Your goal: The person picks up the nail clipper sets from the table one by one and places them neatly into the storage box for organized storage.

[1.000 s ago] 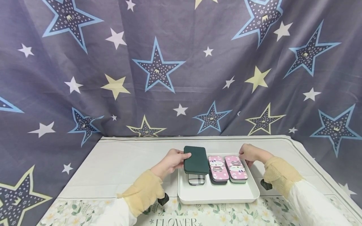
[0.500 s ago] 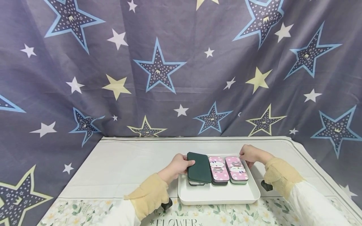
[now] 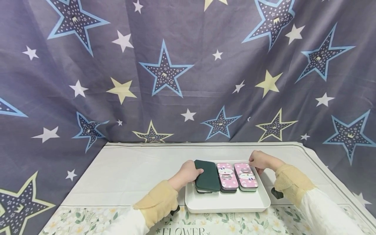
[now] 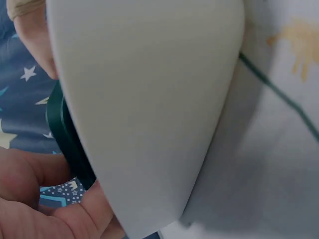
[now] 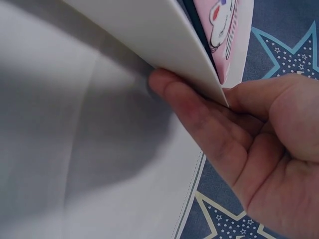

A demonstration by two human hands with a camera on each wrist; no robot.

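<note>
In the head view, my left hand (image 3: pixel 188 171) pinches the left side of a dark green flat rectangular case (image 3: pixel 208 178), thumb on top. The case lies slightly askew over another box (image 3: pixel 203 191), mostly hidden, inside a white tray (image 3: pixel 227 206). Two pink cat-patterned tins (image 3: pixel 227 176) sit side by side to its right, each on top of a darker or greenish box. My right hand (image 3: pixel 259 160) holds the tray's far right rim; the right wrist view shows thumb inside and fingers outside the wall. In the left wrist view, the tray wall hides part of the green case (image 4: pixel 70 134).
The tray stands on a table with a pale cover (image 3: pixel 141 169) and a floral strip (image 3: pixel 79 218) along the front. A dark star-patterned curtain (image 3: pixel 188 81) hangs behind the table. Bare tray floor shows in front of the boxes.
My left hand has brought the green case down and slightly toward me, covering most of the checked box beneath it. My right hand stays on the tray rim.
</note>
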